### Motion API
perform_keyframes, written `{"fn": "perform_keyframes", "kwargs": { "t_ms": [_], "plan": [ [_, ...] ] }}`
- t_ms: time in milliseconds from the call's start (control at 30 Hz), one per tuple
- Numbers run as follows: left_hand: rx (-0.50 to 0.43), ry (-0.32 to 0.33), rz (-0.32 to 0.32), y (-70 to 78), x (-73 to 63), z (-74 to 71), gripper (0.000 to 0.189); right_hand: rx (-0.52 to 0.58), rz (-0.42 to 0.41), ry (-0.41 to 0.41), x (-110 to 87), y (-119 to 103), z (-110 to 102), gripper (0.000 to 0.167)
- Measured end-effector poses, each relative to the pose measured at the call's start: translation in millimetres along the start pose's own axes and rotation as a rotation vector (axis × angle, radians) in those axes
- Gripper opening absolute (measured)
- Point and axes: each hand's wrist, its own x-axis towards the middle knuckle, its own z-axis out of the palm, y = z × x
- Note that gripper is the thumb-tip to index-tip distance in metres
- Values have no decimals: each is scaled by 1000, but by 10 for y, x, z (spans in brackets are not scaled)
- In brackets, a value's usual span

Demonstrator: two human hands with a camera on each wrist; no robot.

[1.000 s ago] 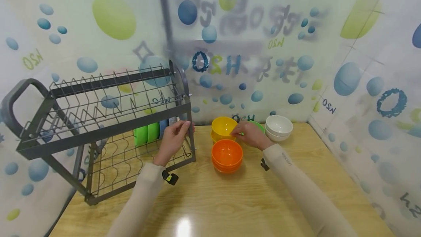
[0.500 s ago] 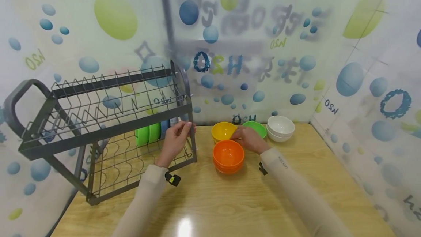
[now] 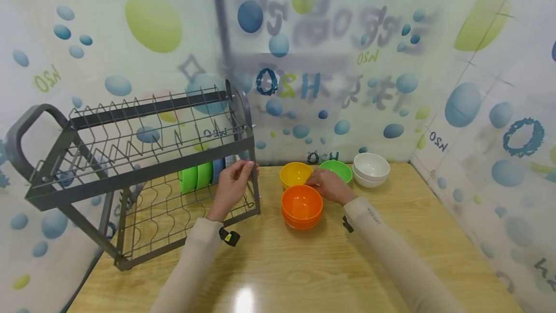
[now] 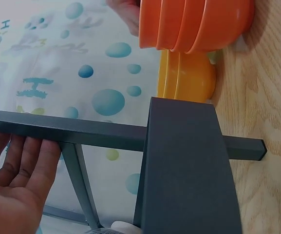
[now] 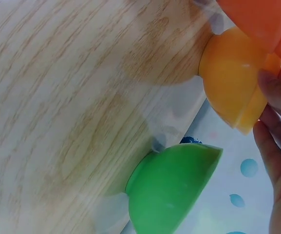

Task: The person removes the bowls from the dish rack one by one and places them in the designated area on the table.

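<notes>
The left hand (image 3: pixel 230 185) had its fingers hooked round the rack post (image 4: pixel 106 133), perhaps for steadiness, while the right hand's (image 3: pixel 328 185) seemingly pinched the yellow bowl (image 3: pixel 294 174) where its rim offered purchase.

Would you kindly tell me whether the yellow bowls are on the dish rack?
No, the yellow bowls stand on the wooden table, beside the dish rack.

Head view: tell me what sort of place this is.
Probably a small staged kitchen-style work corner: a dark dish rack and stacked yellow bowls on a wood-grain tabletop, closed in by printed sheeting with blue and green ovals.
</notes>
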Motion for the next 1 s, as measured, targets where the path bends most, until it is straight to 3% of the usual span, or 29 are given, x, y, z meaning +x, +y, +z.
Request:
{"fn": "perform_keyframes", "kwargs": {
  "t_ms": [233,467,800,1000],
  "plan": [
    [6,5,-2,-18,-5,32,38,33,37,-10,-51,17,15,20],
    [20,15,6,5,-9,33,38,85,106,46,-98,46,-11,24],
    [12,22,-8,2,-6,31,38,168,119,178,-109,-97,-198,33],
    [12,22,-4,-10,-8,23,40,259,146,180,-69,-297,-277,45]
  ]
}}
